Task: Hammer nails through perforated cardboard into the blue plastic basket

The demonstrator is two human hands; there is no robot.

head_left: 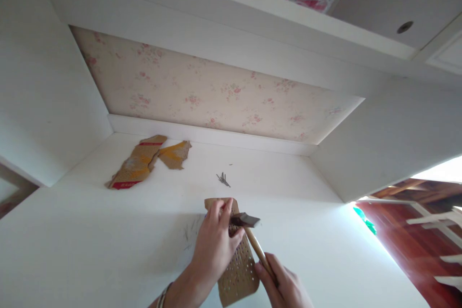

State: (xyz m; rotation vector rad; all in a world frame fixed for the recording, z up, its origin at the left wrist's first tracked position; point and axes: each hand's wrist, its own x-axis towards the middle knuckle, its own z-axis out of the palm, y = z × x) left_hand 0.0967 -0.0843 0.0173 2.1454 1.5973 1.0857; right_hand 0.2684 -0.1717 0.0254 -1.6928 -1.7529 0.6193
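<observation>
My left hand [215, 244] rests on a brown cardboard strip [238, 274] full of small punched holes, lying on the white desk top [90, 240]. Its thumb and forefinger are pinched together near the strip's upper end, on something too small to make out. My right hand [285, 286] is wrapped round the wooden handle of a hammer [248, 225]. The hammer's dark metal head hovers right beside my left fingertips, over the strip.
A small heap of dark nails [223, 179] lies behind the strip. Torn yellow-brown cardboard pieces [144, 161] sit at the back left. Floral wallpaper [202, 96] backs the alcove, white walls flank it, and a shelf [274, 7] with plastic-wrapped items hangs above.
</observation>
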